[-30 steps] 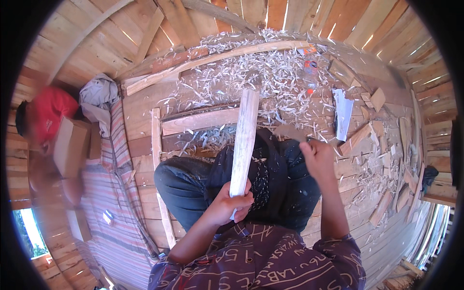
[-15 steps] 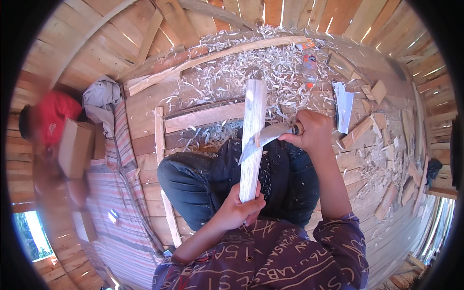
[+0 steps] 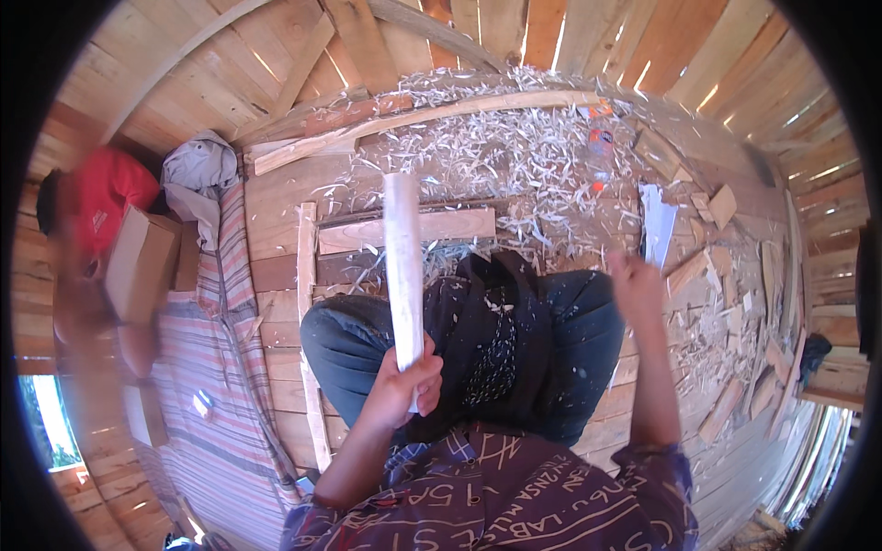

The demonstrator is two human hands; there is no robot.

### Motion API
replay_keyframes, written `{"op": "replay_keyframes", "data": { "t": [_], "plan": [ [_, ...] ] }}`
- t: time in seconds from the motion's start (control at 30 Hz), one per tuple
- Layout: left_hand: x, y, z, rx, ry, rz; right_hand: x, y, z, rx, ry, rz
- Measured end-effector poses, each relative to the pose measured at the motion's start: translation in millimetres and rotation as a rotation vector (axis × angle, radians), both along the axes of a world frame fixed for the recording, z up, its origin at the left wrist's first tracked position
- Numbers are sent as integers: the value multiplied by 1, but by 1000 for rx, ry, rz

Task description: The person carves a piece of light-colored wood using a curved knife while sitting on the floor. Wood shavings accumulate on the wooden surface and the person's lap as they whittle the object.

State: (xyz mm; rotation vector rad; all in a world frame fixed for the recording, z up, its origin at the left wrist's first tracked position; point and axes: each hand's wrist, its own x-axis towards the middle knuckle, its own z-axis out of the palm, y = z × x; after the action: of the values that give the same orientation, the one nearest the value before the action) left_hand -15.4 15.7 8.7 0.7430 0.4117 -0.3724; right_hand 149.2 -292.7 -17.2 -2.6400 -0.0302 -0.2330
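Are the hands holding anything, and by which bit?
The left hand grips a pale piece of wood near its lower end. The right hand is too blurred to tell.

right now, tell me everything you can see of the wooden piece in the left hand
The wooden piece is a long, pale stick, apparently bare wood, with a blunt far end; glare and blur hide its grain. The left hand wraps around its near end, a short tip showing below the fist. It points away from the body, held up across the view of the left leg.
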Motion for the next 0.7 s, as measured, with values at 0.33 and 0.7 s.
{"op": "replay_keyframes", "data": {
  "t": [0.33,0.7],
  "plan": [
    [2,-38,6,359,-118,-325,-43,64,6,34,-159,453],
    [6,-47,29,119,-17,-170,22,79,18,20,-454,439]
  ]
}}
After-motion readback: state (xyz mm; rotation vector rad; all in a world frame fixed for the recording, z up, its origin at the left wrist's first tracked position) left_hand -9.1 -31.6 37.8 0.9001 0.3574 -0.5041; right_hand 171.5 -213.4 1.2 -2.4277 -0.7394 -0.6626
